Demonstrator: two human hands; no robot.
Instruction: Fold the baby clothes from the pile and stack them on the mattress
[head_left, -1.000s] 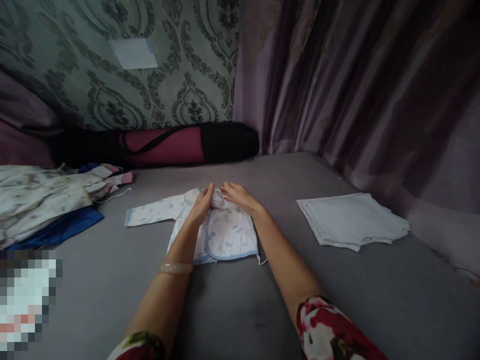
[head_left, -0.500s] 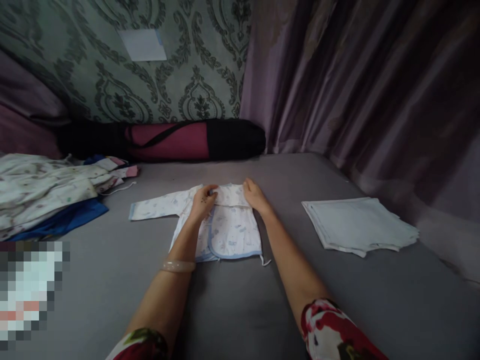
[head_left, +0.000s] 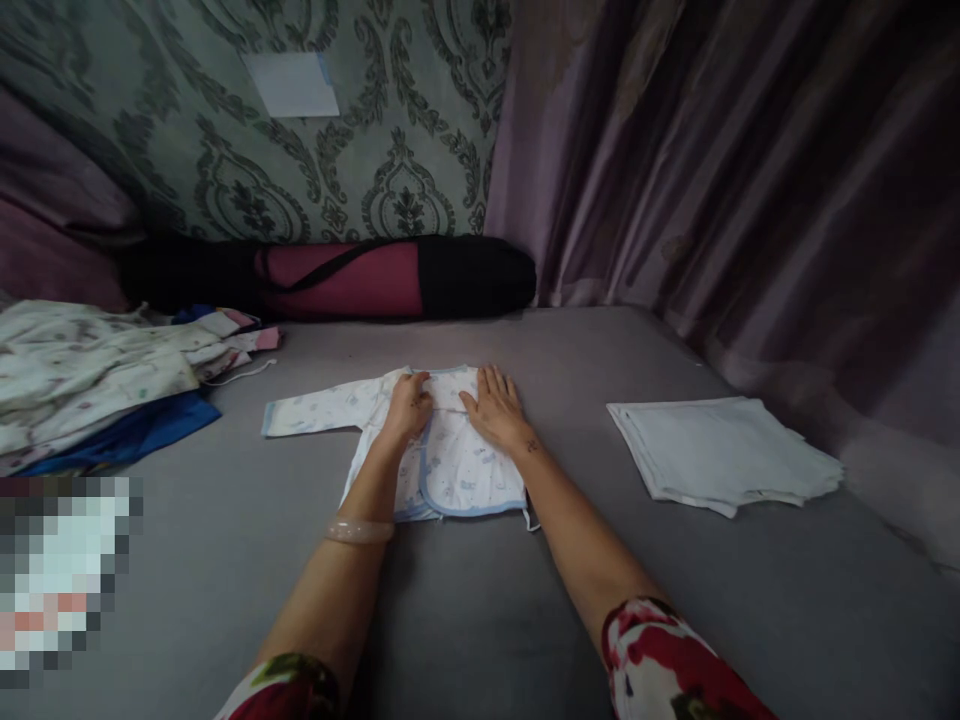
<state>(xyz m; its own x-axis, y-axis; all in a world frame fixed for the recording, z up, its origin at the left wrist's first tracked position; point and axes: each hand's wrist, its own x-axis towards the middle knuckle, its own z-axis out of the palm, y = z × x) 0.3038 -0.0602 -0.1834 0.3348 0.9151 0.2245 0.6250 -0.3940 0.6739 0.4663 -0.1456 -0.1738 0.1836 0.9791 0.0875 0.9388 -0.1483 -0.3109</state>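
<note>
A small white baby shirt (head_left: pixel 471 467) with pale blue trim and faint prints lies front up on the grey sheet. Its sleeve on the left is stretched out sideways; the other is folded across the chest. My left hand (head_left: pixel 409 405) is closed on the cloth near the collar, fingers curled and partly hidden. Flat on the folded sleeve at the right shoulder rests my right hand (head_left: pixel 495 405), its fingers stretched out. A white tie string (head_left: pixel 532 520) pokes out at the lower right hem, partly behind my right forearm.
Rumpled printed clothes (head_left: pixel 82 370) lie at the left, with blue cloth (head_left: pixel 142 430) under them. A stack of pale folded cloths (head_left: pixel 724 450) sits on the right. Along the wall lies a long black and red bag (head_left: pixel 345 280); purple curtains (head_left: pixel 585 180) hang at the right.
My right hand has gone from gripping the shirt's right shoulder edge to lying flat on the folded sleeve, slightly inward. My left hand has stayed near the collar.
</note>
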